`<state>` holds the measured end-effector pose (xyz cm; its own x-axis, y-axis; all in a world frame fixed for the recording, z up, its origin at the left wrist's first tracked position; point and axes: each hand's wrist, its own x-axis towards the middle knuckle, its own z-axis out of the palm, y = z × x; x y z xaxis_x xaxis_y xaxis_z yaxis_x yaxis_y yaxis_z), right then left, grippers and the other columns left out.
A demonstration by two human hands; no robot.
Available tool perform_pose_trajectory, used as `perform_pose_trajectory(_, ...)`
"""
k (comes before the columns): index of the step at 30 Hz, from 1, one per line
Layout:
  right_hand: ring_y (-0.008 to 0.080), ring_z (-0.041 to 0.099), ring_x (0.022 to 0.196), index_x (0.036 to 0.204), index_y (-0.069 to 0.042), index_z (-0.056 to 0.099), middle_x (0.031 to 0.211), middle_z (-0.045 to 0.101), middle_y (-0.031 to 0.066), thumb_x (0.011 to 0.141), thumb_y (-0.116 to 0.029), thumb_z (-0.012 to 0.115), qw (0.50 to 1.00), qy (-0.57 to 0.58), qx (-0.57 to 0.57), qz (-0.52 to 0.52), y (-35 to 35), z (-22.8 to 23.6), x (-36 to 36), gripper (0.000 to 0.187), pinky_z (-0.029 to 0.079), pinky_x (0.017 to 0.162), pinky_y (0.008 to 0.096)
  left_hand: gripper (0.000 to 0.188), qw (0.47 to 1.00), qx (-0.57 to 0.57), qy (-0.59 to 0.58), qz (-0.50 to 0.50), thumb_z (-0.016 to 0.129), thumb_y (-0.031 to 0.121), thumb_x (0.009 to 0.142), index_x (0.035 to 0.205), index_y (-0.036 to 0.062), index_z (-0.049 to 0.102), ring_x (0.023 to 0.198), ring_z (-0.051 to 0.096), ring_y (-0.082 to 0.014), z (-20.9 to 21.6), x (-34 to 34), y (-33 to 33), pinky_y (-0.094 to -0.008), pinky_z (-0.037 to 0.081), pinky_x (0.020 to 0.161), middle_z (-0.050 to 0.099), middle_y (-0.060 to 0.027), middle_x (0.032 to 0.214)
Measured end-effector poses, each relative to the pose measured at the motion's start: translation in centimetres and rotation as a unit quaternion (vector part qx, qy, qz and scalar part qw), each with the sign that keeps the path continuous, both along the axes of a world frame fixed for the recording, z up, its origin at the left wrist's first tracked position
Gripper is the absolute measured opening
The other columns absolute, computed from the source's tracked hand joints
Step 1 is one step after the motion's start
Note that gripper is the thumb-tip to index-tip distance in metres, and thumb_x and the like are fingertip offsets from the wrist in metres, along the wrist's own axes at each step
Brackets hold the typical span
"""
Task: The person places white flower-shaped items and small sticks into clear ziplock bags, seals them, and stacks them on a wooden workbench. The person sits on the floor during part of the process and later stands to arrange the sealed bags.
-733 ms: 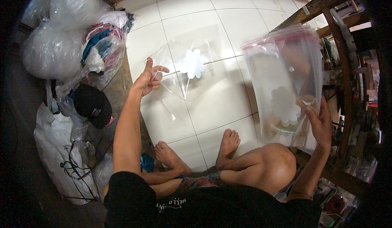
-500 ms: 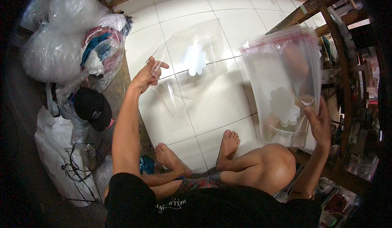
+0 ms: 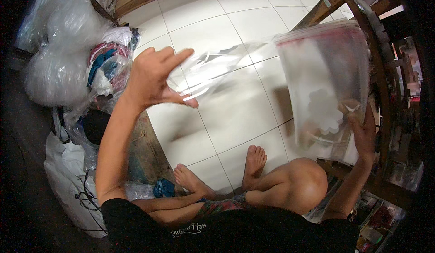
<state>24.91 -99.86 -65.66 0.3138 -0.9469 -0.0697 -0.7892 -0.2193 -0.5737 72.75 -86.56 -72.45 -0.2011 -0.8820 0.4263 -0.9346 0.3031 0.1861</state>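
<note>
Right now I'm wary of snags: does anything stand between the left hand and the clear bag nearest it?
Nothing visible does: the clear bag reaches right up to the open left hand, though blur hides whether they touch.

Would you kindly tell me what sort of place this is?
Probably a workshop or storeroom: clear plastic bags in the right hand, bulky transparent sacks, and a wooden frame.
</note>
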Motion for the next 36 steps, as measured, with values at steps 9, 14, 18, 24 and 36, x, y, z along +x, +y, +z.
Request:
perform_pose_trajectory(9, 0.0230, 0.054, 0.114, 0.136, -0.001, 0.044, 0.128, 0.056, 0.0133, 0.093, -0.027, 0.058, 0.999, 0.022, -0.024, 0.016, -0.2, 0.6, -1.1, 0.052, 0.043, 0.097, 0.0366, 0.053, 0.917, 0.220, -0.198, -0.269, 0.061, 0.038, 0.081, 0.127, 0.0138, 0.051, 0.087, 0.058, -0.0192, -12.6, 0.0, 5.8, -0.0399, 0.044, 0.080, 0.057, -0.0037, 0.089)
perform_pose_trajectory(14, 0.0253, 0.048, 0.124, 0.143, 0.000, 0.036, 0.135, 0.049, 0.0174, 0.089, -0.027, 0.063, 0.999, 0.011, -0.030, -0.003, -0.5, 0.5, -0.7, 0.066, 0.038, 0.103, 0.0384, 0.053, 0.897, 0.271, -0.157, -0.312, 0.059, 0.015, 0.082, 0.134, 0.0130, 0.047, 0.136, 0.036, -0.0302, -20.8, -0.2, 11.8, -0.0521, 0.023, 0.114, 0.044, -0.0120, 0.142)
perform_pose_trajectory(18, 0.0251, 0.051, 0.121, 0.143, 0.001, 0.035, 0.135, 0.049, 0.0182, 0.089, -0.023, 0.063, 0.999, 0.029, -0.038, -0.010, -0.5, 1.0, 0.7, 0.065, 0.040, 0.102, 0.0382, 0.050, 0.904, 0.278, -0.175, -0.274, 0.062, 0.031, 0.075, 0.121, 0.0108, 0.057, 0.126, 0.045, -0.0255, -21.2, 0.8, 12.9, -0.0510, 0.025, 0.111, 0.054, -0.0124, 0.123)
perform_pose_trajectory(24, 0.0221, 0.054, 0.117, 0.142, 0.001, 0.037, 0.132, 0.051, 0.0160, 0.089, -0.013, 0.063, 0.999, -0.016, 0.037, -0.034, 0.1, 1.7, 3.9, 0.060, 0.045, 0.097, 0.0357, 0.044, 0.911, 0.385, -0.103, -0.102, 0.063, 0.029, 0.072, 0.109, 0.0055, 0.063, 0.137, 0.033, -0.0287, -20.2, 1.5, 13.7, -0.0525, 0.014, 0.117, 0.047, -0.0156, 0.137)
perform_pose_trajectory(36, 0.0192, 0.056, 0.111, 0.133, 0.003, 0.045, 0.119, 0.059, 0.0120, 0.086, -0.005, 0.064, 0.990, -0.061, 0.101, 0.080, -0.4, 2.6, 9.3, 0.052, 0.044, 0.096, 0.0337, 0.052, 0.968, 0.236, 0.007, -0.088, 0.064, 0.024, 0.086, 0.132, 0.0044, 0.050, 0.139, 0.030, -0.0329, -26.9, -10.2, 7.5, -0.0507, 0.021, 0.115, 0.038, -0.0196, 0.145)
